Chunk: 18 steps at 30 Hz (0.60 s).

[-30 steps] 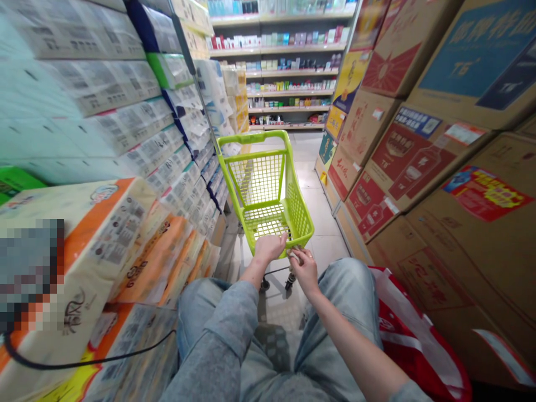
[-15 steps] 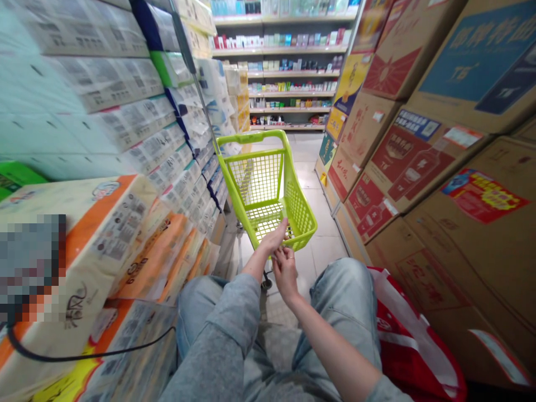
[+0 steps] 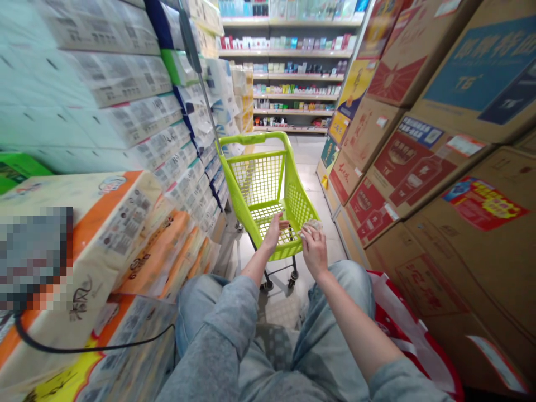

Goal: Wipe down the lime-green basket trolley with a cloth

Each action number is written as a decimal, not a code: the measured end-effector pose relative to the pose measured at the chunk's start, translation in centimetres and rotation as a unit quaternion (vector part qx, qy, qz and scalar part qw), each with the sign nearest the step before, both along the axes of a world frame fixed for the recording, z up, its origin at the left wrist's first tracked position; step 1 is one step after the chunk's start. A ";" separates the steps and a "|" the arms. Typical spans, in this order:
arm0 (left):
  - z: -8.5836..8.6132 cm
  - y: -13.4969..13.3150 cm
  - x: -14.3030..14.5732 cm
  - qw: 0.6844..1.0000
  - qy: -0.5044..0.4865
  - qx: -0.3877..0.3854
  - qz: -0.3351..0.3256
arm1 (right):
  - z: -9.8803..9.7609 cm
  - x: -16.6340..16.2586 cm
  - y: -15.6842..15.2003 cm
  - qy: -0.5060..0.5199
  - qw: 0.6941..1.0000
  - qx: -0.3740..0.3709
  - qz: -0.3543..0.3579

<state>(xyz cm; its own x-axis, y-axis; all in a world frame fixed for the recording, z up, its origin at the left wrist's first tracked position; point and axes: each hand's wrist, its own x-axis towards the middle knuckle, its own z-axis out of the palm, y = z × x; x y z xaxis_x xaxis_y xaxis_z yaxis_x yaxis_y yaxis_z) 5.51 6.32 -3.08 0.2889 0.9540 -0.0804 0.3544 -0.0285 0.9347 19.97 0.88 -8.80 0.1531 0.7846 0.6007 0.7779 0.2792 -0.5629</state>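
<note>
A small lime-green plastic shopping cart (image 3: pixel 293 184) stands in the narrow aisle in front of my knees. My left hand (image 3: pixel 274 230) reaches over the cart's near rim with its fingers stretched out, holding nothing. My right hand (image 3: pixel 314 248) is closed on a small crumpled beige cloth (image 3: pixel 312 226) pressed against the cart's right near edge. Both my legs in grey-blue jeans fill the lower middle of the view.
Stacked tissue and paper packs (image 3: pixel 125 134) wall the left side. Cardboard boxes (image 3: pixel 422 151) are piled high on the right. A red bag (image 3: pixel 402 329) lies by my right leg. Shelves of small goods (image 3: pixel 288 67) close the aisle's far end. A black cable (image 3: pixel 84 349) hangs at the lower left.
My right hand moved from under the left hand up and right to the cart's right edge with the cloth. The left hand slid further into the cart. The cart shifted slightly away.
</note>
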 end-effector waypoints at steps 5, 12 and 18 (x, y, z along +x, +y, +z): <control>-0.5 0.4 -2.7 0.942 0.209 0.263 -0.007 | -0.8 0.7 0.6 -0.071 0.997 0.008 0.033; -1.6 0.9 -5.6 0.836 0.427 0.345 0.016 | -1.6 -0.7 0.2 -0.066 0.997 0.038 -0.019; -1.8 0.4 -4.7 0.834 0.425 0.348 0.045 | -2.6 -7.0 -1.9 -0.034 0.998 0.046 -0.011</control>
<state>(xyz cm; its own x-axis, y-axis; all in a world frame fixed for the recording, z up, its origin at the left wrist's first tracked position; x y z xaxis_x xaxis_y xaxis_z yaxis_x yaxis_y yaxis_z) 0.82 6.70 -4.84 0.3347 0.8698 0.3624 0.9108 -0.3973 0.1124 13.01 -1.05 -11.40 0.1258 0.7220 0.6803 0.8204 0.3099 -0.4805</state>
